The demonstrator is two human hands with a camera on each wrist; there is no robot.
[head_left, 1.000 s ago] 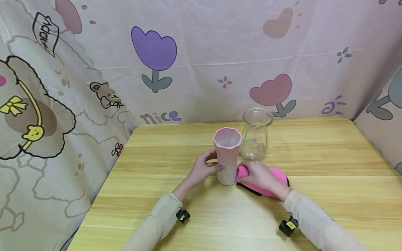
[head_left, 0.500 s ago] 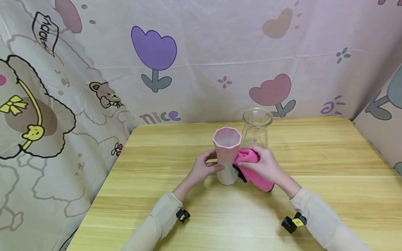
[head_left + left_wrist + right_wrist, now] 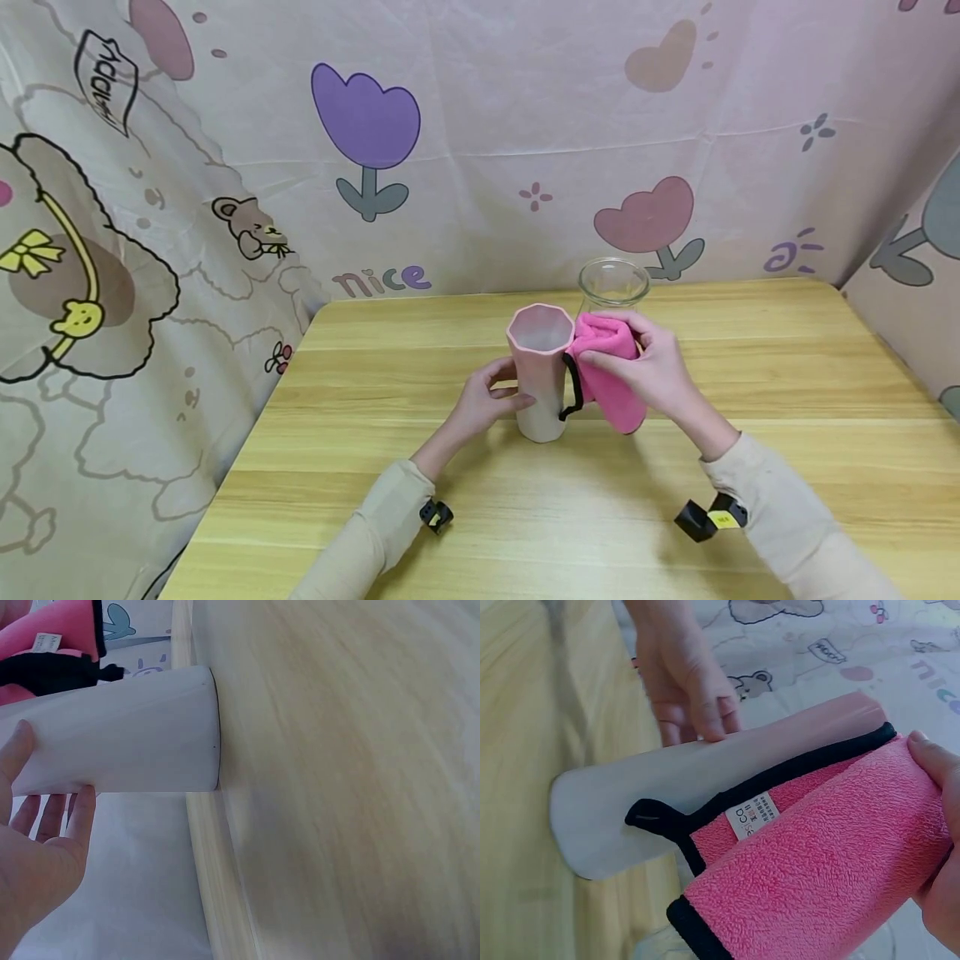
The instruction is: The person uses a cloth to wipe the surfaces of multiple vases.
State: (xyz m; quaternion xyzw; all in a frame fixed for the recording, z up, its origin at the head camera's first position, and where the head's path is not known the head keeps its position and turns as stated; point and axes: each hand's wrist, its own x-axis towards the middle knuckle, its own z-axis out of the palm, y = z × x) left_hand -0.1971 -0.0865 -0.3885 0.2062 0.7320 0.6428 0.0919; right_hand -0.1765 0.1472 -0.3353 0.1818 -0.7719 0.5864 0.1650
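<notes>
A tall faceted vase point(image 3: 542, 375), pink at the rim and fading to white below, stands upright on the wooden table. My left hand point(image 3: 486, 397) holds its left side low down, thumb on the near face and fingers on the far side point(image 3: 52, 840). In my right hand point(image 3: 654, 360) is a folded pink towel point(image 3: 609, 367) with black edging, pinched near its top and raised beside the vase's right side. The right wrist view shows the towel point(image 3: 817, 855) with a white label and a black hanging loop overlapping the vase point(image 3: 652, 787).
Behind the towel stands a clear glass vase point(image 3: 613, 282), its lower part hidden by the towel and right hand. The table's back edge point(image 3: 420, 297) meets a printed cloth backdrop point(image 3: 480, 167); more printed cloth point(image 3: 150, 350) hangs on the left.
My right hand has lifted the pink towel from the table up along the vase's right side, toward its rim. The left hand and the vase have stayed in place.
</notes>
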